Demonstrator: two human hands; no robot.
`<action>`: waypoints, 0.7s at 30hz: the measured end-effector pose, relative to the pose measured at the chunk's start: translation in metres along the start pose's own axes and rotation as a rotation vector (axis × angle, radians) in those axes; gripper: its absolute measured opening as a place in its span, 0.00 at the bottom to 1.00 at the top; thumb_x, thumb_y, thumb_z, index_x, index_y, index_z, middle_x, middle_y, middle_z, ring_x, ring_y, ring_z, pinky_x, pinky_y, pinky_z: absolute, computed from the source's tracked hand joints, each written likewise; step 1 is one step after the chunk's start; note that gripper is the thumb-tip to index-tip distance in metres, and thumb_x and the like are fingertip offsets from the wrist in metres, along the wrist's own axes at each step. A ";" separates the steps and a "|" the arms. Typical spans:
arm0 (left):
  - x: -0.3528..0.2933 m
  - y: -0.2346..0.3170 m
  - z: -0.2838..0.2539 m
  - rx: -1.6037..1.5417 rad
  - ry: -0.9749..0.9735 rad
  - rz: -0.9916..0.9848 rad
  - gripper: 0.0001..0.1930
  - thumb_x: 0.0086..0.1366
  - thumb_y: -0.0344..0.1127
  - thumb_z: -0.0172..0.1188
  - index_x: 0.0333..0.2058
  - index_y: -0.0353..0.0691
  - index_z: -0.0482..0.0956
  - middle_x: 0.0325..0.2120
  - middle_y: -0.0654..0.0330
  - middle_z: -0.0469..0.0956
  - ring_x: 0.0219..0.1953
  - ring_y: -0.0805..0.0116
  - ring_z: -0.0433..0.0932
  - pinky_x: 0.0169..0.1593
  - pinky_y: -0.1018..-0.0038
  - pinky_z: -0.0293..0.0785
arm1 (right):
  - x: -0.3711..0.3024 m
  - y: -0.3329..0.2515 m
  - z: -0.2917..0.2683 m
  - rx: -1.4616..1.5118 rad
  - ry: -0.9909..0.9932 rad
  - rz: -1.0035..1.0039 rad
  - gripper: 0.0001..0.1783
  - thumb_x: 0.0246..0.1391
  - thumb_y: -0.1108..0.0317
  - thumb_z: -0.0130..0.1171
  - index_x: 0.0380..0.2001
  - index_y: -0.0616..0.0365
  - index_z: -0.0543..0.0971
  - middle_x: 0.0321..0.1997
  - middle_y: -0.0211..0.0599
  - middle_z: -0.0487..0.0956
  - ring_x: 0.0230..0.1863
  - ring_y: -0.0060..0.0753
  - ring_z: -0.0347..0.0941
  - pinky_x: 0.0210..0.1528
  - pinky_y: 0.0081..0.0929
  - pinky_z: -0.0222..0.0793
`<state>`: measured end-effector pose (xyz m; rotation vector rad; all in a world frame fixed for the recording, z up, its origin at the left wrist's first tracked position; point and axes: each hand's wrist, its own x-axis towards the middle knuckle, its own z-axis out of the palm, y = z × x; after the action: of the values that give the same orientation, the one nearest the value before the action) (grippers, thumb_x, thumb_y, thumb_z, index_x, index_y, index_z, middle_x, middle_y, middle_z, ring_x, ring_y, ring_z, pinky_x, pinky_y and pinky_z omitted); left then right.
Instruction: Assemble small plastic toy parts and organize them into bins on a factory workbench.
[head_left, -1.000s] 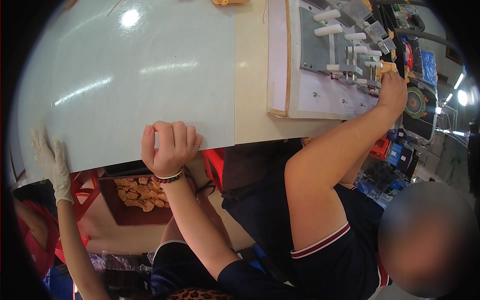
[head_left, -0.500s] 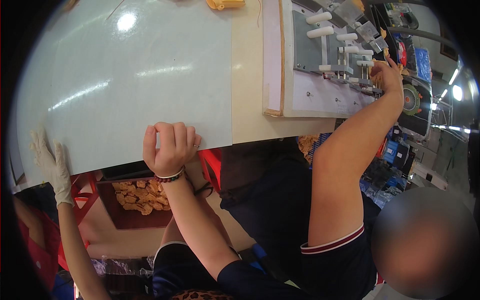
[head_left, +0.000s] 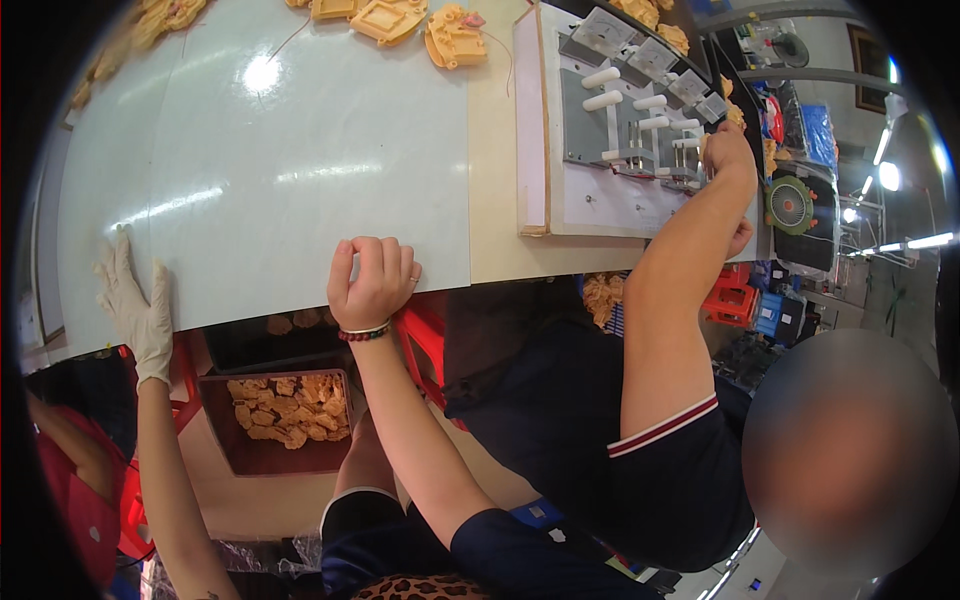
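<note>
Your gloved left hand [head_left: 135, 305] lies spread on the worktop [head_left: 320, 130]; your right hand [head_left: 372, 275] curls closed near the edge, orange parts [head_left: 290, 410] below.

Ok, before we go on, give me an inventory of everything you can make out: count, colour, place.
Tabletop: one, pale grey, upper left to centre
Plastic parts: several, orange-yellow, along the tabletop's far side
Fixture: one, grey with white handles, upper right
Dark red bin: one, below the tabletop, holding many orange pieces
Black bin: one, behind the red one
Round fan: one, greenish rim, right
Co-workers: two, one in navy right, one in red far left
Small background items: uncountable
Left hand: one, white-gloved, tabletop's near edge
Right hand: one, bare, fingers curled, tabletop's near edge
</note>
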<state>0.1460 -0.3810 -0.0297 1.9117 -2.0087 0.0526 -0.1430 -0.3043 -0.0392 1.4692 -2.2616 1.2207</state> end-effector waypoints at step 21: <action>-0.092 0.019 -0.072 -0.517 0.370 -0.026 0.30 0.69 0.44 0.48 0.65 0.35 0.57 0.68 0.50 0.52 0.71 0.50 0.43 0.71 0.56 0.34 | -0.209 0.025 -0.223 0.620 -1.176 -0.129 0.09 0.57 0.63 0.53 0.27 0.55 0.75 0.26 0.38 0.73 0.33 0.45 0.69 0.37 0.38 0.65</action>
<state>0.1461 -0.2717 0.0148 1.4730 -1.5620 -0.1038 -0.1200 0.0007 -0.0218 3.1593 -2.3064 1.2299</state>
